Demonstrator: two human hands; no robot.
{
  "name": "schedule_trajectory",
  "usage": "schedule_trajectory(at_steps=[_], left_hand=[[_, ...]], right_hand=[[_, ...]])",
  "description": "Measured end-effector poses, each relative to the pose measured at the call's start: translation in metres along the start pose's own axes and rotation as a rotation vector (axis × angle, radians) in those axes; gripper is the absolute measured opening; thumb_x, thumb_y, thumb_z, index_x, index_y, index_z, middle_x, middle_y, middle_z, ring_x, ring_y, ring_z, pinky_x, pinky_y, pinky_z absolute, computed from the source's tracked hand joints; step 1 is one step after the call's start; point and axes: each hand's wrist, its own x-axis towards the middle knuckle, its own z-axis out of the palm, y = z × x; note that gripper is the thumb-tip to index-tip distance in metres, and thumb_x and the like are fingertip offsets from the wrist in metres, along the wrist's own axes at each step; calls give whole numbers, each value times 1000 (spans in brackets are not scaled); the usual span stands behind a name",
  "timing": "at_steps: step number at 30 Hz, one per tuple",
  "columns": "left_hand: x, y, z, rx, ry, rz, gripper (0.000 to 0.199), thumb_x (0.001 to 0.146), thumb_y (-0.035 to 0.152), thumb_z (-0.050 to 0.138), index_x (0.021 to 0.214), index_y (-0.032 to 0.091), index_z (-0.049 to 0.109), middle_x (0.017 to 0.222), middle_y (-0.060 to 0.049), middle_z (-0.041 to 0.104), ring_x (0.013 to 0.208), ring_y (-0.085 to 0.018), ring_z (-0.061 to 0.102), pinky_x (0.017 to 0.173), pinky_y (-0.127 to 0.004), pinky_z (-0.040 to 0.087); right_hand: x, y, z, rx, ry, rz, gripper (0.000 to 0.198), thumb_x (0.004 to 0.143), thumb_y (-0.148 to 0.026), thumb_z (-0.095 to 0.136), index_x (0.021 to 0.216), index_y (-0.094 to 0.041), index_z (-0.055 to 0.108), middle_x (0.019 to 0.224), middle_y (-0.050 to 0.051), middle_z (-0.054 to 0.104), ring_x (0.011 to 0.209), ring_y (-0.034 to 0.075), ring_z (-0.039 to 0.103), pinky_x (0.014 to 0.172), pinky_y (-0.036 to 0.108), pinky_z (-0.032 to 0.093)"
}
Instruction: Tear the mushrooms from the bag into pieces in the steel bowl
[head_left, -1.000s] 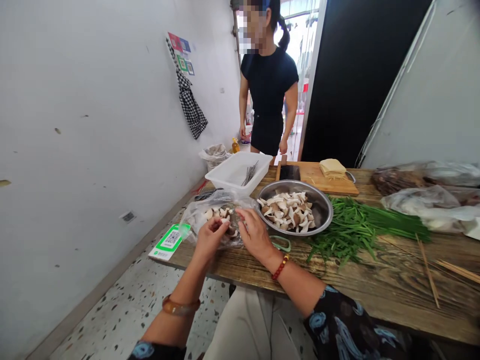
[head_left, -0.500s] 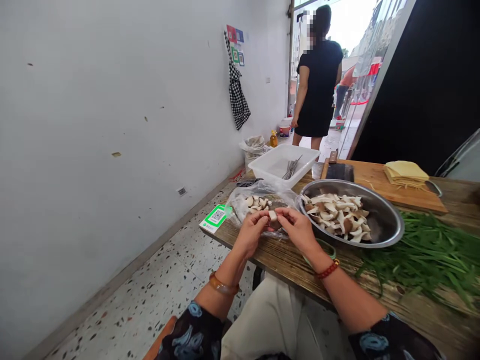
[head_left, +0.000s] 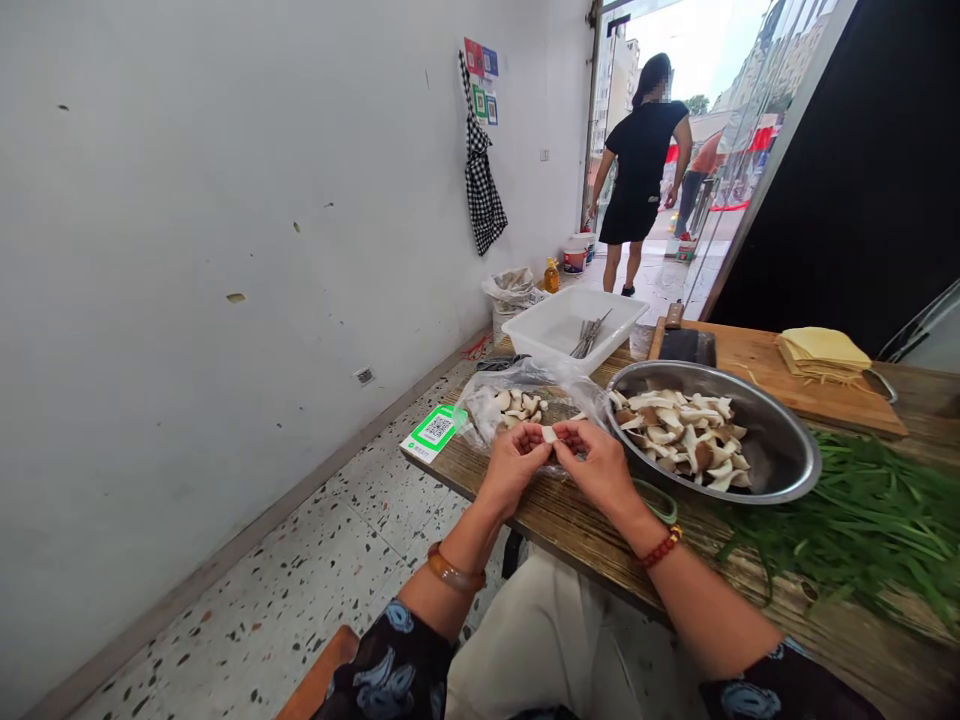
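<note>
Between the fingertips of both hands is a small pale piece of mushroom (head_left: 549, 434). My left hand (head_left: 517, 458) pinches it from the left, and my right hand (head_left: 595, 458) pinches it from the right, the two hands nearly touching. They are over the near side of a clear plastic bag (head_left: 480, 392) on the table, in which more mushrooms (head_left: 519, 406) lie. Right of my right hand, a steel bowl (head_left: 780, 470) holds many torn mushroom pieces (head_left: 694, 430), white with brown caps.
A white plastic tub (head_left: 544, 325) with thin metal skewers stands behind the bag. Farther right are a cleaver (head_left: 688, 347), a cutting board (head_left: 742, 350) with stacked yellow sheets (head_left: 823, 352), and green leafy stalks (head_left: 870, 530). A QR card (head_left: 435, 432) lies at the table's left corner. A person (head_left: 645, 170) walks by the doorway.
The mushroom piece between my fingers shows less of its brown side, and my hands are closer together. The person in black has moved farther away toward the doorway. The view has shifted slightly.
</note>
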Motion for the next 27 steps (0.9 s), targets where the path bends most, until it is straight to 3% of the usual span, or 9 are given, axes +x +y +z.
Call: schedule_trajectory(at_steps=[12,27], left_hand=[[3,-9,5,38,93,31,12,60,14,64,71,14,59,65,3,57,60,-8,51,60,-20,38],[-1,-15,5,42,93,45,11,66,22,69,73,14,65,68,0,65,62,-10,55,64,-22,41]], right_hand=[[-1,2,1,-200,-62,-166,22,78,-10,52,95,-18,63,88,7,67,80,21,63,73,34,52],[-3,5,4,-244,-55,-104,25,75,-10,53,96,-16,64,87,8,69,78,21,64,72,33,51]])
